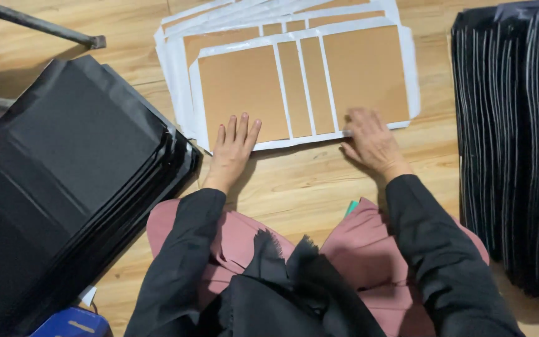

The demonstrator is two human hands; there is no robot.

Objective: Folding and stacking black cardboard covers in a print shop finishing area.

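Matt brown card panels (294,87) on glossy wood floor (301,187)

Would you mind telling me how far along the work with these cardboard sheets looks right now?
Seemingly done: black folded pieces stacked at the left and right. In hand: the left hand and right hand press flat on the near edge of the top white sheet with brown panels. Left: several more such sheets lie beneath it.
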